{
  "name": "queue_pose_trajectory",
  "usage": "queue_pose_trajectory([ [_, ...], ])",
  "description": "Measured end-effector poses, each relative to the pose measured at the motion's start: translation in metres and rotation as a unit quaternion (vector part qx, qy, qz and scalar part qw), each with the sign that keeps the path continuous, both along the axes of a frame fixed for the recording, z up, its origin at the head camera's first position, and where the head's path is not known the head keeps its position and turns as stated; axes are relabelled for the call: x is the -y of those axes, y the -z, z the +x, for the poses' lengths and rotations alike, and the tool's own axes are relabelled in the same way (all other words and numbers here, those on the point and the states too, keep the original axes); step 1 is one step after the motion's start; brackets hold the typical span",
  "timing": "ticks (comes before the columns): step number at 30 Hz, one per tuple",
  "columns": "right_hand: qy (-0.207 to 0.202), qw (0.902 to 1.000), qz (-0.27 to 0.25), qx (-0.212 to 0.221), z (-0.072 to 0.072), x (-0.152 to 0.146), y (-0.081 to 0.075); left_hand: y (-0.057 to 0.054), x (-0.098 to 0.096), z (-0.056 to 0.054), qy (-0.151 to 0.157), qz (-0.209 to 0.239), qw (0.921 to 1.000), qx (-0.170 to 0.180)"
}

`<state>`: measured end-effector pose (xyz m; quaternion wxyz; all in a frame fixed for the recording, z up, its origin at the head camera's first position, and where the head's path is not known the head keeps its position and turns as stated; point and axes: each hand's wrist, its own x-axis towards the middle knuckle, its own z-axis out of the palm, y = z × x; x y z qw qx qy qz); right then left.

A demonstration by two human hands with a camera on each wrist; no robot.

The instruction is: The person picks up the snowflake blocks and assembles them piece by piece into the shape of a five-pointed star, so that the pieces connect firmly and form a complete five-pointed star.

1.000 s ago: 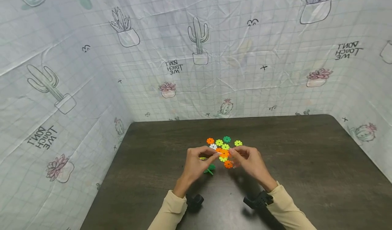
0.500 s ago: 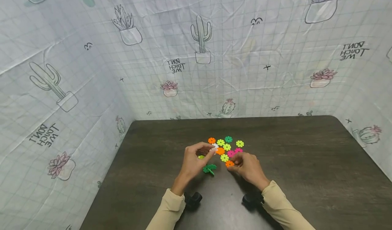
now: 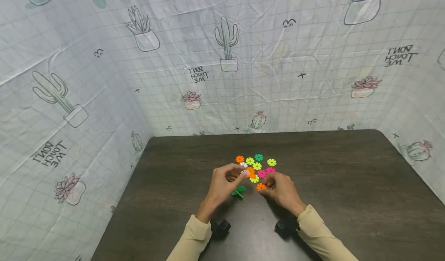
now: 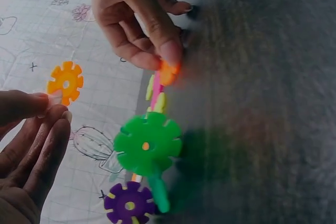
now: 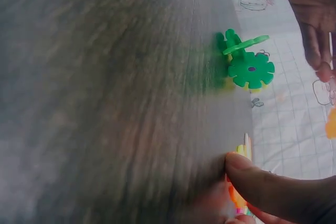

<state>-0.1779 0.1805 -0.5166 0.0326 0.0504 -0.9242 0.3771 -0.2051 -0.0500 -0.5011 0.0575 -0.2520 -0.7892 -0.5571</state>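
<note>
My left hand (image 3: 226,182) pinches an orange notched disc (image 4: 66,83) between thumb and fingertips, raised above the table. My right hand (image 3: 279,189) is lower and to the right, with thumb and fingers pinching another orange notched disc (image 3: 261,186) at the tabletop. Between and beyond the hands lie more flat notched discs: two pink discs (image 3: 262,173), several yellow-green discs (image 3: 271,162), a white disc (image 3: 243,165), a dark green disc (image 3: 259,157) and an orange disc (image 3: 240,159). By the left wrist stand joined green discs (image 4: 148,142), one slotted upright, with a purple disc (image 4: 129,203) close by.
The dark wooden table (image 3: 347,183) spreads around the discs. A patterned cloth (image 3: 278,60) hangs behind and on both sides of it. Black wrist cameras (image 3: 219,228) sit under both cuffs.
Both hands were together at the raised orange disc. The right hand has moved down to the orange disc on the table, uncovering the pink discs. The left keeps its disc.
</note>
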Motion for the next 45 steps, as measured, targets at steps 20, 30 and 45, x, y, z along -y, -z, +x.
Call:
queue_pose_trajectory([
  [20,-0.011,0.9966,-0.082,0.001,0.005,-0.021,-0.011,0.004,-0.004,0.009,-0.014,-0.051,0.9984,-0.019],
  [30,-0.008,0.9851,-0.168,0.038,0.012,-0.015,-0.021,0.008,-0.005,0.015,-0.003,-0.052,0.9986,-0.013],
  [45,-0.039,0.9732,-0.221,0.050,0.017,-0.006,-0.027,0.009,-0.009,0.020,0.016,-0.037,0.9992,-0.004],
])
